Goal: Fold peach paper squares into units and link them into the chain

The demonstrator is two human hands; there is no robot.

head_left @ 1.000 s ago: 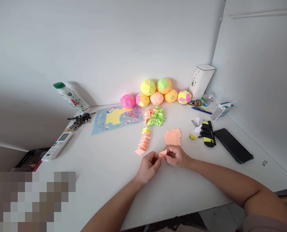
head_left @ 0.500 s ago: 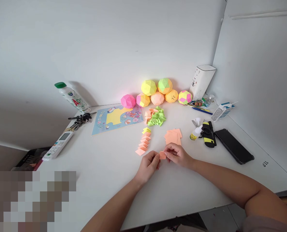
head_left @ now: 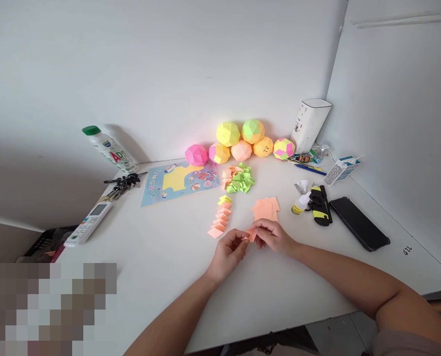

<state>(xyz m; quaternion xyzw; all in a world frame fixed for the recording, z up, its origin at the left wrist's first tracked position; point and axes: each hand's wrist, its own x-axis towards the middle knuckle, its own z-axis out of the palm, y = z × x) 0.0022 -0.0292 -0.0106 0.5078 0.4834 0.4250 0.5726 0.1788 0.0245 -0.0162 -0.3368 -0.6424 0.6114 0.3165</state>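
Between my two hands, a small folded piece of orange paper (head_left: 252, 236) is held just above the white table. My left hand (head_left: 230, 252) pinches its left edge, and my right hand (head_left: 274, 236) grips its right side with thumb and fingers. Just beyond my right hand lies a loose stack of orange paper squares (head_left: 266, 208). A row of folded orange paper pieces (head_left: 221, 217), with yellow at its far end, runs beyond my left hand. Farther back sits a heap of green and orange folded paper (head_left: 242, 179).
Several faceted paper balls (head_left: 241, 151) line the wall. On the right are a glue bottle (head_left: 300, 203), a black-and-yellow tool (head_left: 320, 207), a phone (head_left: 360, 223) and a drink carton (head_left: 342, 170). On the left are a blue booklet (head_left: 153, 190), keys (head_left: 125, 182), a remote (head_left: 89, 224) and a white bottle (head_left: 111, 150).
The orange paper has turned and tilted between my fingers. My left fingers have shifted slightly on it, and my right fingers have curled more beneath it.
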